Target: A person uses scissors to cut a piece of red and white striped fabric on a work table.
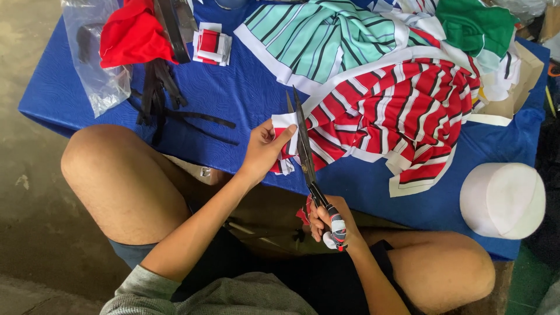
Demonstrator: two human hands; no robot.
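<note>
My left hand [263, 150] pinches a small red-and-white striped fabric piece [285, 143] at the near edge of the blue table [221, 93]. In my right hand [329, 224] are long black scissors [303, 146] with tape-wrapped handles; the blades point away from me and lie against the fabric piece. Just right of the blades sprawls a large red-and-white striped cloth [402, 116], and beyond it a teal-and-white striped cloth [326, 35].
A stack of small cut red-and-white pieces [212, 44] lies at the back. Red cloth [131, 32], a clear plastic bag [96, 52] and black straps [160, 99] are at the left. A green cloth [478, 23] is back right, a white round foam form [503, 199] near right.
</note>
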